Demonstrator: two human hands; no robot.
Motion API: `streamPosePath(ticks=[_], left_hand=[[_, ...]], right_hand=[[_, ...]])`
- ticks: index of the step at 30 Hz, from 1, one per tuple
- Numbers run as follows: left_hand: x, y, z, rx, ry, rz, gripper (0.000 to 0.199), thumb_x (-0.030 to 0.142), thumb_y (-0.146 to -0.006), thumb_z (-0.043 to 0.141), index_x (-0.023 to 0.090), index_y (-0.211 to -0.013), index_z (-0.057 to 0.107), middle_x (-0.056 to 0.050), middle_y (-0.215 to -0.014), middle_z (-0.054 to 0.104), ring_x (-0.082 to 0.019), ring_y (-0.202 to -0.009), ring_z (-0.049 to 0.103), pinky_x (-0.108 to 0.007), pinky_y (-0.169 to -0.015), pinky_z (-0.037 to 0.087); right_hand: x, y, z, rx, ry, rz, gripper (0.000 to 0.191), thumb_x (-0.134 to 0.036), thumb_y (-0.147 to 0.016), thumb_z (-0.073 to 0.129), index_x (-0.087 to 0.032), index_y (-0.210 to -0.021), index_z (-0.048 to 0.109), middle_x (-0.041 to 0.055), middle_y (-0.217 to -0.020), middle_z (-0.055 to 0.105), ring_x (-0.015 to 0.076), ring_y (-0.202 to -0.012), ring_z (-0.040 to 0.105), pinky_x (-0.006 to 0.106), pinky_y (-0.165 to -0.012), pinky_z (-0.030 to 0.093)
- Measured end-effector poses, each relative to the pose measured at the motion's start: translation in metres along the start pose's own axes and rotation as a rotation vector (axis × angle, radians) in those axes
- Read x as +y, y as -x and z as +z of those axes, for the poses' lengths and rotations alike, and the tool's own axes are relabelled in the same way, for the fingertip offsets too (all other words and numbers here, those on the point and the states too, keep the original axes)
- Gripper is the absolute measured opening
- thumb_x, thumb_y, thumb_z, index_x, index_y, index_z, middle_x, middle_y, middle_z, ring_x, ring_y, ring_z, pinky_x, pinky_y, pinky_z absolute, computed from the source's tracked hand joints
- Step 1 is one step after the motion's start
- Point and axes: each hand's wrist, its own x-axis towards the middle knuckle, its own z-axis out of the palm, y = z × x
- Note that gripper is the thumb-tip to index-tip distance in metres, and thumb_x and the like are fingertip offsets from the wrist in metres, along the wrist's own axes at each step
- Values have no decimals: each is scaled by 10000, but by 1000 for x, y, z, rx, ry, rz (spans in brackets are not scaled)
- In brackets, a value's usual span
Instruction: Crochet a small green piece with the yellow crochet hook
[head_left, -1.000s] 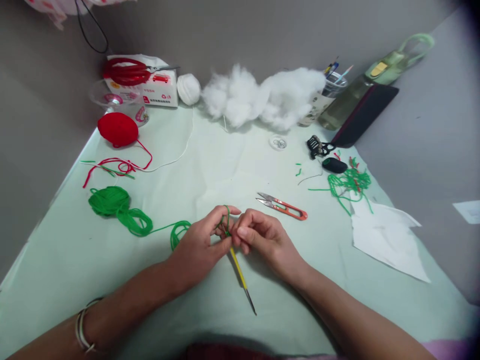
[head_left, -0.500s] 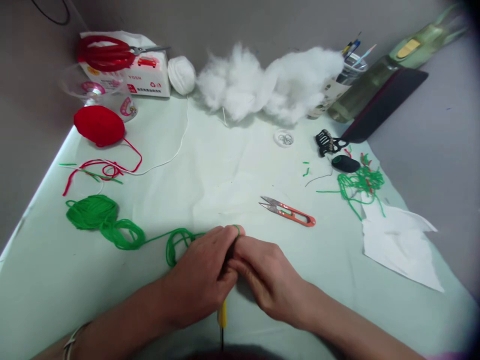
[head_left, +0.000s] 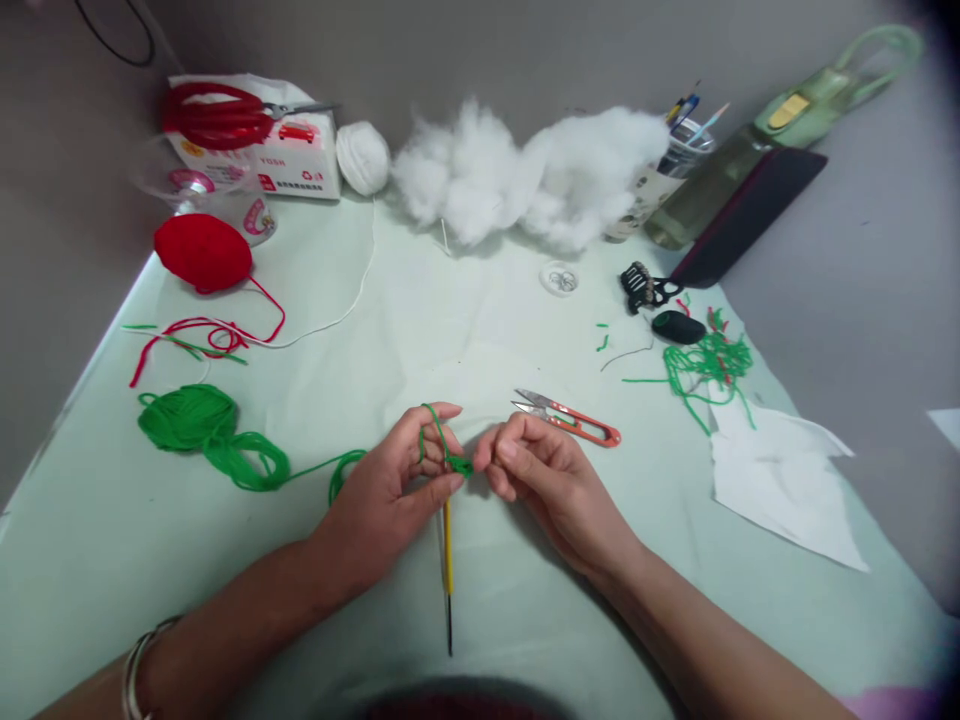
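Observation:
My left hand point(head_left: 409, 465) pinches a small green crochet piece point(head_left: 460, 465) between thumb and fingers. Green yarn point(head_left: 437, 418) loops over its index finger and runs down to the piece. Just right of the piece is my right hand point(head_left: 536, 460), its thumb and fingers closed together; whatever they grip is too small or hidden to make out. Below the left fingertips a crochet hook point(head_left: 448, 560) with a yellow handle points toward me, its upper end hidden by the hand. Orange thread snips point(head_left: 570, 418) lie right behind my right hand.
A green yarn ball point(head_left: 187, 418) and a red yarn ball point(head_left: 202, 252) sit at left. White stuffing point(head_left: 480, 180) and a white yarn ball point(head_left: 363, 158) line the back. Tangled green yarn point(head_left: 709, 362), a hair claw point(head_left: 637, 287) and white paper point(head_left: 780, 485) lie at right.
My hands, pressed together before, have moved slightly apart, and the fingers have lifted. The green piece and more of the yellow hook now show. The view has shifted slightly.

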Motion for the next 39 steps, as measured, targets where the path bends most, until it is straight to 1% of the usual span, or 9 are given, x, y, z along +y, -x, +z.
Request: streamPosePath(ticks=[4,9,13,18,25,29,34,36,39], left_hand=[[0,0,1,-6,12,11,508,226,-875,723,230,-1337,512,-5,-1020,602,-173,-919,656,-354,-897,516],[0,0,1,-26,-8,28,460,220,-881,704,225,-1313,546,-10,-1018,600,-183,-961,646,-369,-942,511],[3,2,1,-28,2,22,408,251,-891,713,220,-1274,575,-10,-999,611,-188,-950,650,-375,-937,515],[6,1,1,-21,66,20,335,257,-917,696,210,-1238,613,1,-964,619,-163,-903,639,-335,-884,511],[-2,1,-2,-37,136,7,470,186,-873,733,236,-1322,605,11,-973,591,-166,-934,643,-342,-907,514],[-4,0,-2,-53,151,6,513,197,-873,744,252,-1359,590,8,-994,606,-175,-952,649,-363,-925,514],[2,0,-1,-45,177,-21,530,213,-832,773,231,-1330,593,15,-969,603,-164,-910,643,-343,-891,518],[5,1,2,-47,174,-23,547,180,-818,745,234,-1339,586,26,-943,583,-160,-885,643,-340,-878,519],[7,4,6,-38,149,-14,567,130,-797,684,246,-1343,588,44,-914,544,-144,-842,632,-323,-844,515]], right_hand=[[1,1,1,-15,-74,9,265,-351,-938,769,-181,-769,658,5,-825,731,70,-600,541,234,-639,434],[1,2,1,-44,-111,23,234,-320,-950,757,-176,-788,670,3,-818,730,73,-625,593,223,-646,468],[1,2,2,-49,-112,9,245,-323,-953,757,-180,-780,660,-8,-788,720,76,-631,619,215,-634,470],[5,3,3,-72,-45,-19,242,-350,-962,751,-186,-799,678,0,-792,738,90,-662,643,228,-650,476],[5,4,4,-90,-1,-62,240,-346,-986,721,-196,-805,673,-10,-771,715,97,-674,612,247,-677,470],[3,5,5,-88,11,-81,231,-338,-990,717,-197,-811,676,-8,-775,717,99,-681,606,258,-701,465],[3,5,6,-121,10,-54,254,-361,-998,699,-196,-815,638,6,-815,730,88,-612,545,262,-613,395],[3,5,7,-148,41,-38,271,-374,-1005,685,-199,-812,613,-1,-776,702,93,-601,511,268,-596,369],[1,7,11,-183,131,-39,291,-371,-1007,678,-200,-791,583,-25,-710,610,107,-639,483,282,-637,370]])
